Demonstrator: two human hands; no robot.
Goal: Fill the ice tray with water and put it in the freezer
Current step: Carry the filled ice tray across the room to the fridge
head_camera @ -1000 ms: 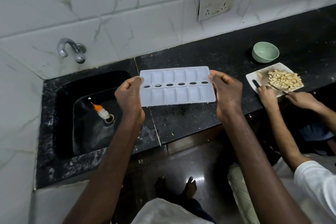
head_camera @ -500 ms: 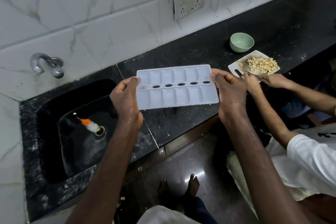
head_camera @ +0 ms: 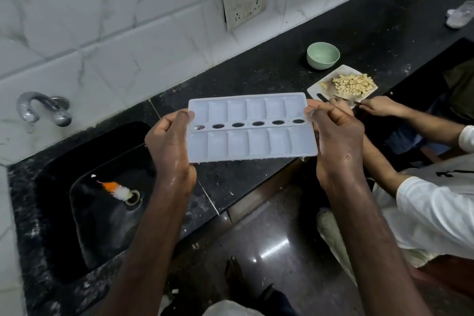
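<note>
head: ice tray (head_camera: 250,128) spans both grips.

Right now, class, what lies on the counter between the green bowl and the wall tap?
In the head view, bare black counter only between green bowl and tap.

You're looking at a pale, translucent white ice tray (head_camera: 252,127) with a row of dark oval holes down its middle. The bench (head_camera: 282,77) is black with fine pale speckles, and the sink (head_camera: 102,213) is black too. The wall tiles (head_camera: 102,33) are white with grey marble veining. The brush (head_camera: 116,188) is orange and white. The bowl (head_camera: 323,55) is pale green; the plate (head_camera: 318,88) is white with yellowish cubes.
</note>
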